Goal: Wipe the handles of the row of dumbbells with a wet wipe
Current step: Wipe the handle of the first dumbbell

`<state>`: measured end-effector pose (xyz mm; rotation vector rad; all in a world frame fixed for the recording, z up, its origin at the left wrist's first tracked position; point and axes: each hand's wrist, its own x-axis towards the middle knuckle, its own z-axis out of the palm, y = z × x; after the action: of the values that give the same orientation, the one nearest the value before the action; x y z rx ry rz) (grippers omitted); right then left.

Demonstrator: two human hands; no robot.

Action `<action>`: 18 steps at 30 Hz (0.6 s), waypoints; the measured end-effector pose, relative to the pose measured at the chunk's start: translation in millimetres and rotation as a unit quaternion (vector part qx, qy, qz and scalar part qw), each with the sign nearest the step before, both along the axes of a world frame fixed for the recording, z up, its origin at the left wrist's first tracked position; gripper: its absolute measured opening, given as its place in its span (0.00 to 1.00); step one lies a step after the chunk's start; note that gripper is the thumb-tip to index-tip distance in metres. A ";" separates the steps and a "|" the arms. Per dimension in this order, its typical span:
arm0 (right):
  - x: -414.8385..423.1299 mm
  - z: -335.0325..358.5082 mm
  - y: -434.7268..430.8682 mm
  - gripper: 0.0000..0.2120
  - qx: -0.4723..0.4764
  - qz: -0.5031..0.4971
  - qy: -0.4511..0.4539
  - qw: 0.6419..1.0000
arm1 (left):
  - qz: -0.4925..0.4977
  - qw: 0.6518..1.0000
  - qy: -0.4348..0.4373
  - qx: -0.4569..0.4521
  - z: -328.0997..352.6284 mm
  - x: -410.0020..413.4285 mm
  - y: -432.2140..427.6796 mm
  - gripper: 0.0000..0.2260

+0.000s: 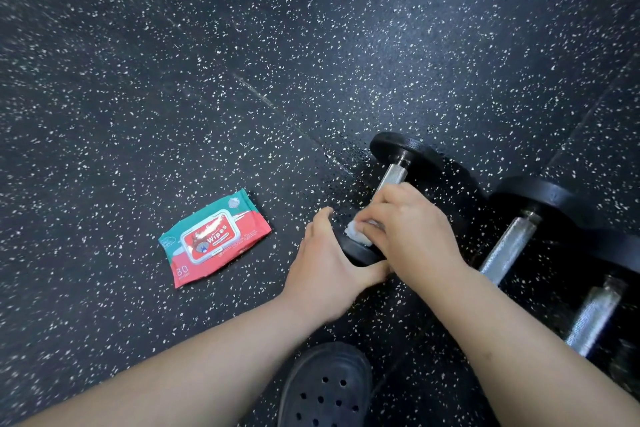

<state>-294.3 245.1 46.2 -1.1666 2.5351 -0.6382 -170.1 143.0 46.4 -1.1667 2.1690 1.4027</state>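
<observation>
Three black dumbbells with chrome handles lie in a row on the speckled floor. On the leftmost dumbbell (398,163), my right hand (412,232) wraps a white wet wipe (358,232) around the near end of the handle. My left hand (329,260) grips that dumbbell's near weight head, thumb underneath. The middle dumbbell (512,243) and the right dumbbell (595,315) lie untouched to the right.
A red and green pack of wipes (213,239) lies shut on the floor to the left of my hands. A black perforated clog (325,388) sits at the bottom centre. Dark speckled rubber floor (242,62) stretches all around.
</observation>
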 end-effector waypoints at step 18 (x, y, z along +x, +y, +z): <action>-29.7 0.0 19.9 0.12 0.083 0.266 0.082 0.957 | -0.009 1.000 -0.002 -0.005 1.7 0.6 -0.2 0.63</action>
<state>-324.0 265.0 46.2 -1.7948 2.1826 -0.1951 -169.5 142.9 48.1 -1.1489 2.1809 1.3827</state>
